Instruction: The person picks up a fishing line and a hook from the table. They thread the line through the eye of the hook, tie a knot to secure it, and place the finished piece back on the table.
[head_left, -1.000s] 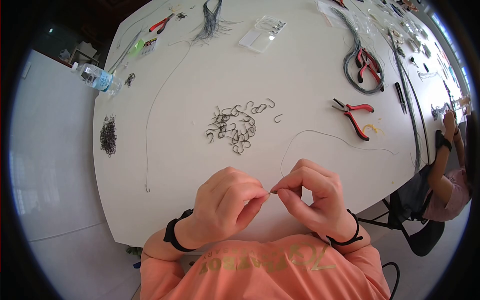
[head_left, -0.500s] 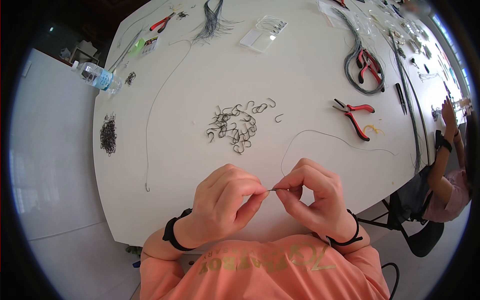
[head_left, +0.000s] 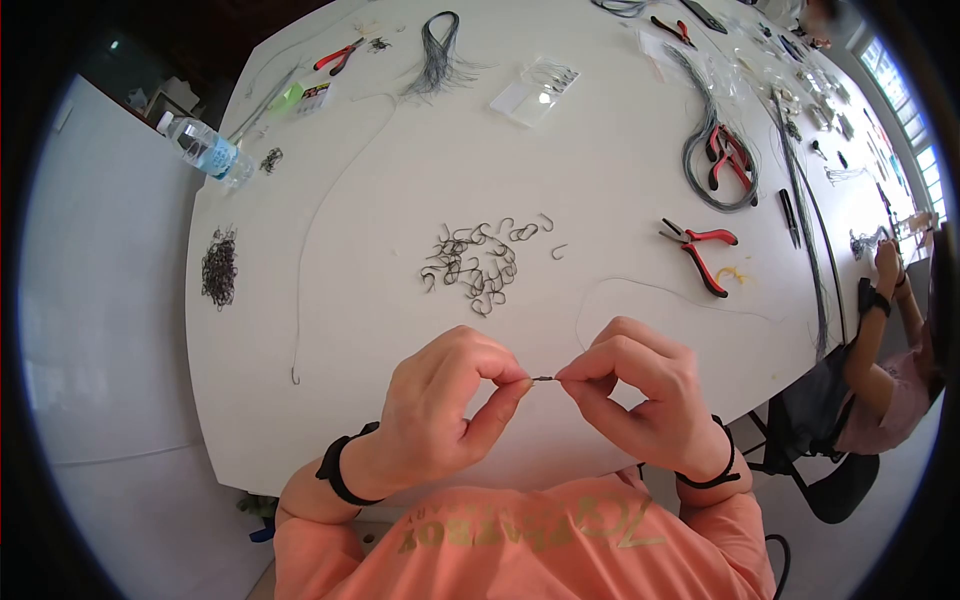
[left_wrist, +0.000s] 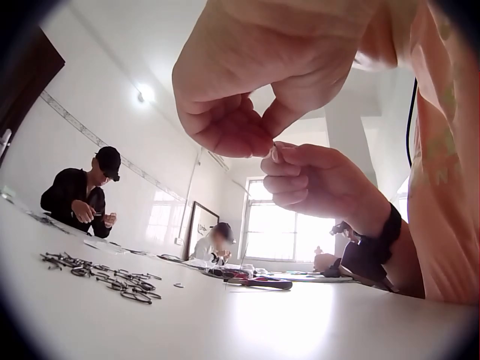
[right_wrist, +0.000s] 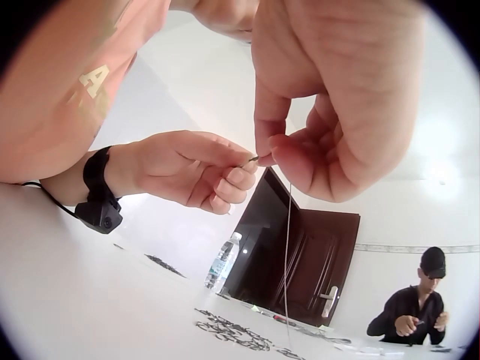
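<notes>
Between the two hands, close above the table's near side, a short dark shank of a fish hook [head_left: 542, 379] shows; its bend is hidden in the fingers. My left hand [head_left: 440, 405] pinches it between thumb and forefinger. Facing it, my right hand [head_left: 640, 395] pinches a thin grey line at the shank's other end, fingertips right at it. The line [right_wrist: 287, 255] hangs from the right fingers in the right wrist view and curves over the table. Ahead of the hands lies a loose pile of dark fish hooks [head_left: 455, 247].
Red-handled pliers [head_left: 708, 268] lie right of the pile, with a coil of grey line [head_left: 690, 170] beyond. At left are a denser hook heap [head_left: 219, 268], a water bottle [head_left: 212, 152] and a finished-looking line with a hook [head_left: 296, 376]. Another person [head_left: 885, 380] sits at the right edge.
My hands have drawn slightly apart, so more of the dark shank shows between the fingertips. The head view has shifted a little, and the other person's hand at the right has lowered.
</notes>
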